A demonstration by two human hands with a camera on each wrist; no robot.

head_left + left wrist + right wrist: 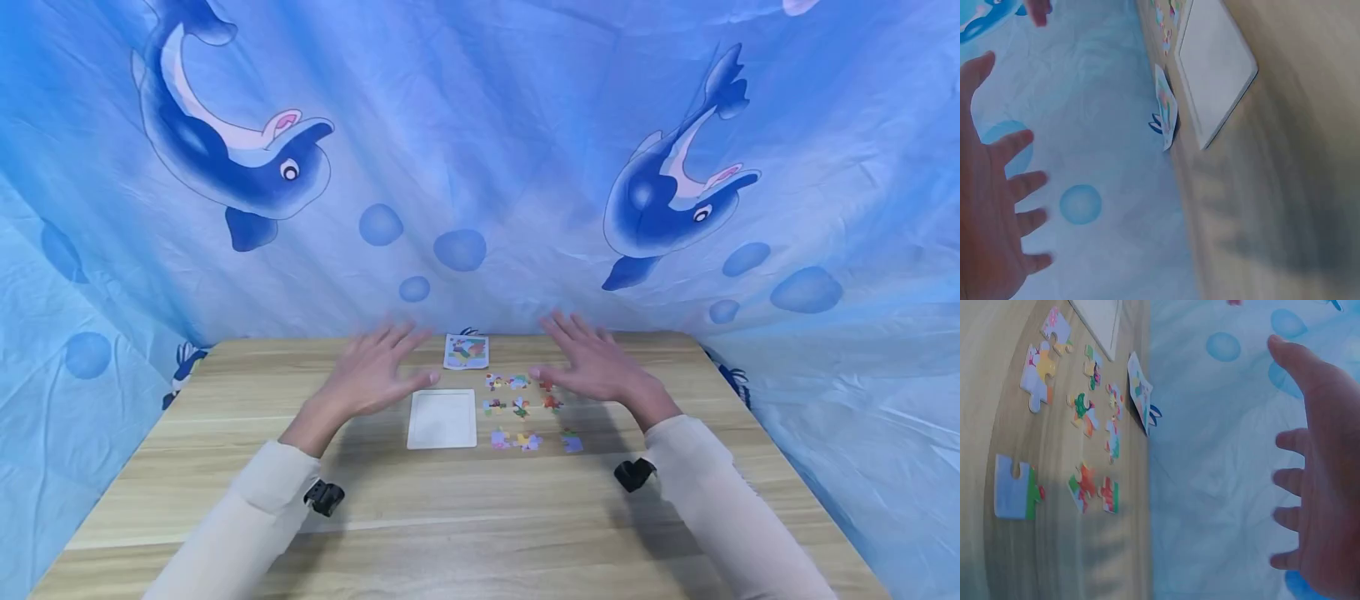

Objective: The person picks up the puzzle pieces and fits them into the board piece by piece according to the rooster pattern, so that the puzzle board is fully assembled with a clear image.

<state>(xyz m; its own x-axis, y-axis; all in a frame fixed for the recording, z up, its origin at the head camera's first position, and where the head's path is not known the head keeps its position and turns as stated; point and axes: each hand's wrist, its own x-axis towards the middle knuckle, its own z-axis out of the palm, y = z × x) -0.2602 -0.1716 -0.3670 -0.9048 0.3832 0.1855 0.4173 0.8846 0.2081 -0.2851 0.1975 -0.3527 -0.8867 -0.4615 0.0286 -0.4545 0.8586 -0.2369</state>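
Observation:
Both hands hover above the table with fingers spread, holding nothing. My left hand [371,371] is above and left of a white square tray [442,419], which lies flat. My right hand [596,362] is over the right end of several loose jigsaw puzzle pieces [521,407], apart from them. In the right wrist view the pieces lie separately on the wood, among them a lilac and green piece [1012,494] and a red and green piece [1110,494]. Between the hands, toward the back, lies a small picture card [466,352] with a colourful print.
The wooden table [450,533] ends at a blue cloth backdrop [480,167] printed with dolphins and bubbles. Black wrist cameras are strapped to both sleeves, one at the left cuff [325,497] and one at the right cuff [634,474].

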